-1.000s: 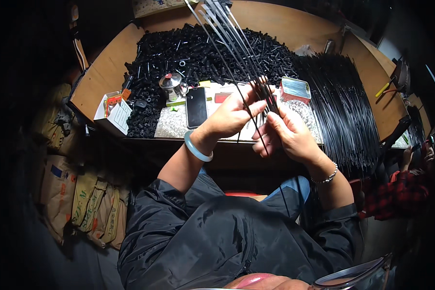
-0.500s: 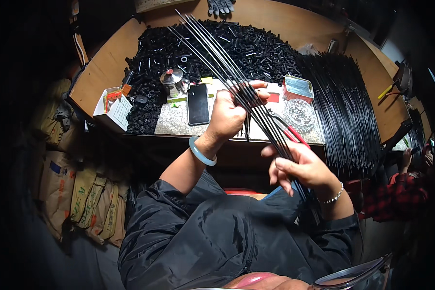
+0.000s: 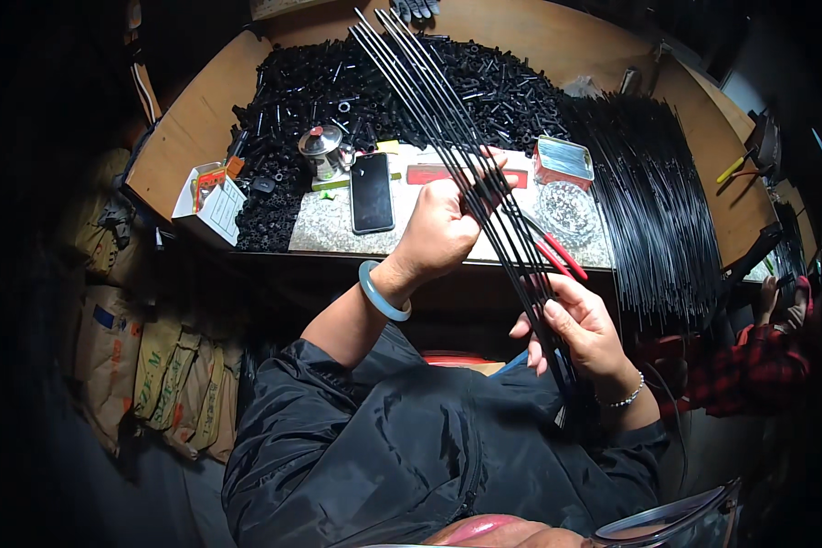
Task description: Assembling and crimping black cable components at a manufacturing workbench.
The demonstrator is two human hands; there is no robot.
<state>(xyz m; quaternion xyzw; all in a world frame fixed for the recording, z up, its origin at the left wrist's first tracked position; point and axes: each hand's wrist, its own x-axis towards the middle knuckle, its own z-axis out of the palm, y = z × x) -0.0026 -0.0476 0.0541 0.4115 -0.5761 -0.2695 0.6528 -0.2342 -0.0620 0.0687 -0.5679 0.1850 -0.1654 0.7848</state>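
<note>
A bundle of long thin black rods (image 3: 510, 245) slants across the front of the bench, its paler tips up and to the left. My left hand (image 3: 447, 226) is wrapped round the bundle at mid-length. Lower down, my right hand (image 3: 583, 331) has its thumb and fingers closed on the rods near their bottom end, which lies against my dark jacket. Behind the rods, a red-handled tool (image 3: 566, 258) rests at the bench's front edge, partly covered. A black phone (image 3: 373, 194) lies on the pale work surface left of the rods.
Short black tubular parts (image 3: 493, 87) are heaped across the back. More black rods (image 3: 653, 210) are piled at right. A lidded metal cup (image 3: 323, 151), white box (image 3: 212, 212), tin (image 3: 564, 160) and clear round dish (image 3: 566, 212) stand around. Sacks (image 3: 110, 356) stand at left; another person's plaid sleeve (image 3: 758, 365) shows at right.
The rods' upper tips have shifted right and the bundle stands steeper. My left hand has moved slightly right and down. My right hand's fingers have closed more on the rods.
</note>
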